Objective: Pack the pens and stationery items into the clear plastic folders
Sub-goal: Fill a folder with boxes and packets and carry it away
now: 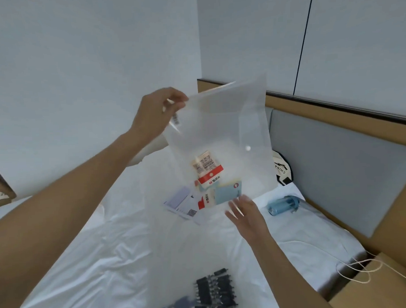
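Observation:
My left hand [156, 110] pinches the top left corner of a clear plastic folder [226, 120] and holds it up above the bed. Small stationery packs [208, 171] in red, white and light blue show through its lower part. My right hand [244, 212] is under the folder's bottom edge, fingers spread and straight, touching or almost touching it. A bunch of black pens [213, 289] lies on the white sheet near the bottom of the view. A white snap button [248, 148] sits on the folder's right side.
Printed paper sheets [183, 203] lie on the white bed [109, 260] behind the folder. A blue bottle [283, 204] lies at the right by the grey headboard [336, 167]. A black and white bag [282, 168] leans there. A white cable [353, 266] trails over the bed's right edge.

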`<state>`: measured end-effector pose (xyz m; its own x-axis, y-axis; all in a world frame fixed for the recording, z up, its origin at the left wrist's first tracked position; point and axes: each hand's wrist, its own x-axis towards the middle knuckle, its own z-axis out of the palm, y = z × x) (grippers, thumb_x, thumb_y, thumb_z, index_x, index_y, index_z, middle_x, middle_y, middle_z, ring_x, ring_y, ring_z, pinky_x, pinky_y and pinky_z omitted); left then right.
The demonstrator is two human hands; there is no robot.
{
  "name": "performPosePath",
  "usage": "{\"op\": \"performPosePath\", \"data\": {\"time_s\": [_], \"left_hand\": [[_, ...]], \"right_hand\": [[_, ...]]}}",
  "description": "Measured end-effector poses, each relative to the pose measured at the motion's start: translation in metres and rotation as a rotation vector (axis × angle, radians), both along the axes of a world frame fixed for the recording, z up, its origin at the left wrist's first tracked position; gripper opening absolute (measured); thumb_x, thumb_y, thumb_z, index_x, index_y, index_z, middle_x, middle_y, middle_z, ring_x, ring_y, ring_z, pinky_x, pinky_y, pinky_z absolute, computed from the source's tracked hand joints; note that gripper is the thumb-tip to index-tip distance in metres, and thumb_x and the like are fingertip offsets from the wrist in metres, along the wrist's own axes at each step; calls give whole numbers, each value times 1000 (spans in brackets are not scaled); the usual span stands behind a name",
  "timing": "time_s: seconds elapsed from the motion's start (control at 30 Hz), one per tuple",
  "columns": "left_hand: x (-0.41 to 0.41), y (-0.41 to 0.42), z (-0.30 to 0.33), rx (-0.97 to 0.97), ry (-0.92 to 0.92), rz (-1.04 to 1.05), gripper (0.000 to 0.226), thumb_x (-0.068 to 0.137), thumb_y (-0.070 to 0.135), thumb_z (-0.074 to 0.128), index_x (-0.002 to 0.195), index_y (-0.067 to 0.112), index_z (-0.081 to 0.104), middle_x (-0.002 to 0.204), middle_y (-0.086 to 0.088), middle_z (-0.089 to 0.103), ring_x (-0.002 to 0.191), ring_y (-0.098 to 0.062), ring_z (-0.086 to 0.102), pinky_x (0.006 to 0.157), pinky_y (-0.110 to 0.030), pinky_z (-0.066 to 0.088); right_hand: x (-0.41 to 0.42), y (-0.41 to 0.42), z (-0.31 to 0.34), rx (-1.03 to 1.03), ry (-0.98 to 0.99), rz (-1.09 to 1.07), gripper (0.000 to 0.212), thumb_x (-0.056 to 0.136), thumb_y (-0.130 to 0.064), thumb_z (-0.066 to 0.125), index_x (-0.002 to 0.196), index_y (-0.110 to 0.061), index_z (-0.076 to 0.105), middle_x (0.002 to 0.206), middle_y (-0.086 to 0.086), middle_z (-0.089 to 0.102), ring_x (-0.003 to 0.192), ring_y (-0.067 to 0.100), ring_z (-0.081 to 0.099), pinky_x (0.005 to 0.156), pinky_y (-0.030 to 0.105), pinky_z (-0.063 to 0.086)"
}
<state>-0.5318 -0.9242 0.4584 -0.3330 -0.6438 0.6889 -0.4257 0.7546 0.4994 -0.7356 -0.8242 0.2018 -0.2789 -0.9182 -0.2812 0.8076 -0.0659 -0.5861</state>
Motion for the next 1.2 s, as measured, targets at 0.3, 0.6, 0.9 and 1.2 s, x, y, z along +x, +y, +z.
{"op": "performPosePath", "data": {"time_s": [0.3,0.6,0.9,1.2], "left_hand": [[7,-13,-42,19,-85,87,9,90,12,62,95,17,69,92,1,67,72,-14,61,73,-22,44],[-10,-10,-27,-43,-196,197,15,94,23,56,102,20,69,102,3,66,90,-17,63,80,-26,40],[4,-21,-16,-61,81,76,11,86,20,69,97,18,70,95,4,67,76,-5,58,79,-17,44],[12,-18,-33,135,339,37,59,82,20,75,132,24,45,105,2,61,84,-17,65,79,-38,57]], "right_hand": [[32,9,-21,34,25,140,52,84,-23,68,131,-7,51,131,20,55,112,35,57,95,55,47],[57,8,-10,-47,-138,94,49,85,-17,68,128,-5,48,127,23,57,101,37,64,81,52,55],[59,10,-5,-173,-146,82,32,96,-12,45,127,-5,45,98,15,68,86,24,70,64,35,58],[56,-6,10,-200,-174,14,31,93,-11,48,124,-8,47,101,13,68,86,21,70,65,36,59]]}}
